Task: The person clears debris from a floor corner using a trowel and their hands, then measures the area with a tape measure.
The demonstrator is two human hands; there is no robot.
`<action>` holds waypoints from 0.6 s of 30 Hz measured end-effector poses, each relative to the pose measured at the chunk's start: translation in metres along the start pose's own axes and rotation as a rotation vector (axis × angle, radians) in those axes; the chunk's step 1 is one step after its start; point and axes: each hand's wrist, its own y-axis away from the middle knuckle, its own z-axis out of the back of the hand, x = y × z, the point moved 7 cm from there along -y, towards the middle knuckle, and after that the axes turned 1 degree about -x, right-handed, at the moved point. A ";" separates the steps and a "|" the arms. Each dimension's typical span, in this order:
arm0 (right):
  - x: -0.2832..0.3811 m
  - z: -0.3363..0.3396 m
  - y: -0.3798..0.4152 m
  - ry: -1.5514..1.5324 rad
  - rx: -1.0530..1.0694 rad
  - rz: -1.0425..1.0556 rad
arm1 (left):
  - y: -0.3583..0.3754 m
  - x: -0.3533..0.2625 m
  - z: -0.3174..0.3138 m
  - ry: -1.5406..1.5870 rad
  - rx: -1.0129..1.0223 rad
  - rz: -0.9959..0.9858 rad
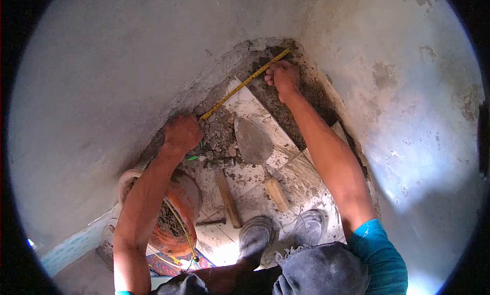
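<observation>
A yellow tape measure (pixel 240 88) is stretched slantwise along the rough base of the wall, its far end in the corner. My left hand (pixel 184 134) is closed around its near end, and the case is hidden in my fist. By the far end, my right hand (pixel 285 76) has its fingers curled in, right beside the tape. Whether those fingers pinch anything is hidden. Below the tape lie loose rubble (pixel 219 134) and a trowel (pixel 252 142) with a wooden handle. A hammer (pixel 228 199) lies to the trowel's left, its head near a small green object (pixel 193 157).
An orange bucket (pixel 193 193) with dirt inside stands under my left forearm. A rusty metal rod (pixel 211 222) lies near my shoes (pixel 255 236). Walls close in on the left (pixel 102 91) and right (pixel 403 116). Dirty pale tiles (pixel 255 103) cover part of the floor.
</observation>
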 end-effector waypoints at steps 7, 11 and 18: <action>0.007 -0.004 0.009 -0.022 -0.021 -0.005 | 0.001 0.000 -0.002 -0.041 0.025 -0.005; 0.003 -0.002 0.005 -0.027 -0.019 0.000 | 0.002 0.000 -0.003 -0.042 -0.089 -0.044; 0.003 -0.002 0.005 0.058 -0.022 0.005 | 0.002 -0.001 -0.003 -0.050 -0.049 -0.044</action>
